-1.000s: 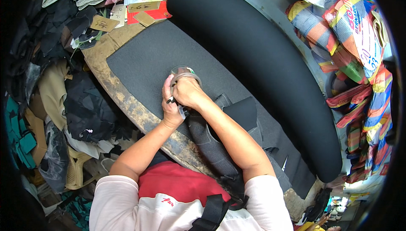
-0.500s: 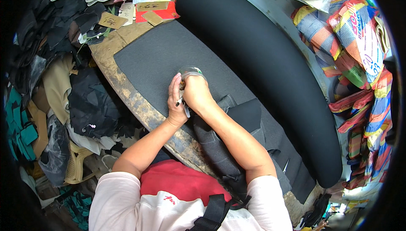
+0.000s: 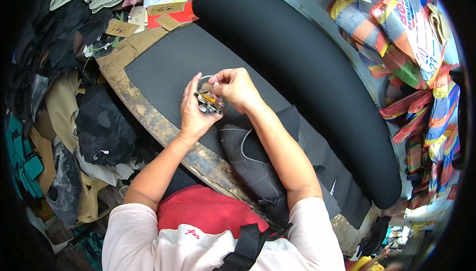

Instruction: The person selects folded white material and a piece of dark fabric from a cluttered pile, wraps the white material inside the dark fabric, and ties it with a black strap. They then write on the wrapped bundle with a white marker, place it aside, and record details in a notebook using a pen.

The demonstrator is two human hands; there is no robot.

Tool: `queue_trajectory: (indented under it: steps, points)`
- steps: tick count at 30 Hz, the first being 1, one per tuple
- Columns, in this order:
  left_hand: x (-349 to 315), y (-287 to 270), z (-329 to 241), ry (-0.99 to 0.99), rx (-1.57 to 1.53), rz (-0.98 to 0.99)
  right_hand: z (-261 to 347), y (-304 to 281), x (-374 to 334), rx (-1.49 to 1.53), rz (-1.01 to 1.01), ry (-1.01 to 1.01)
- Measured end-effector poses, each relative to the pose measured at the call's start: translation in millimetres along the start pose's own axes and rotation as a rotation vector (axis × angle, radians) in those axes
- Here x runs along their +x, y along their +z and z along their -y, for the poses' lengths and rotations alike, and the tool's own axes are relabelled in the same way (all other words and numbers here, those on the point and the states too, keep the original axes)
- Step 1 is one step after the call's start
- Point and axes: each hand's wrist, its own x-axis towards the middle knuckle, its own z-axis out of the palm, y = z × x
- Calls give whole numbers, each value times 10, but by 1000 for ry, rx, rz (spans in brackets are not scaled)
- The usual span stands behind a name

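My left hand (image 3: 195,115) is wrapped round a clear round container (image 3: 205,86) above the table. Inside it are several small items, among them dark-ended sticks like pens and something yellow (image 3: 208,98). The fingers of my right hand (image 3: 240,91) are pinched together at the container's mouth, around a small pale thing I cannot make out. Beneath both hands lies a flat dark grey cloth (image 3: 161,65). Crumpled dark fabric with pale curved lines (image 3: 243,144) rests beside my right forearm.
A large black fabric roll (image 3: 297,58) lies along the table's far side. Scissors (image 3: 333,185) rest on cloth at the right. Cardboard tags (image 3: 122,28) and a red sheet (image 3: 186,14) lie at the back left. Fabric scraps (image 3: 106,127) pile up left of the worn table edge (image 3: 148,117).
My right hand has drawn back from deep in the container to its rim, fingers now pinched. The container has come slightly left and tilted, so its contents show. The view has shifted a little.
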Motion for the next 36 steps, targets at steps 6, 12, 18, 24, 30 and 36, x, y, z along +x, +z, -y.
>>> queue_trajectory:
  steps: [6,12,18,24,30,36]
  points:
    - [32,-22,-34,-42,67,66,-4,-114,-19,-88,-134,-146]
    - [168,-58,41,-1,163,88,182,-215,-49,30,-298,-229]
    - [769,-211,279,-85,230,39,416,-599,-280,484,-126,-160]
    - [406,-383,-219,140,164,-159,524,-1194,-1164,324,-281,-178]
    - [-350,-99,-483,264,-102,584,227,-1493,-2537,231,-584,-110]
    - [-402,284,-243,-68,-178,543,-308,-722,-3709,-826,-771,-330]
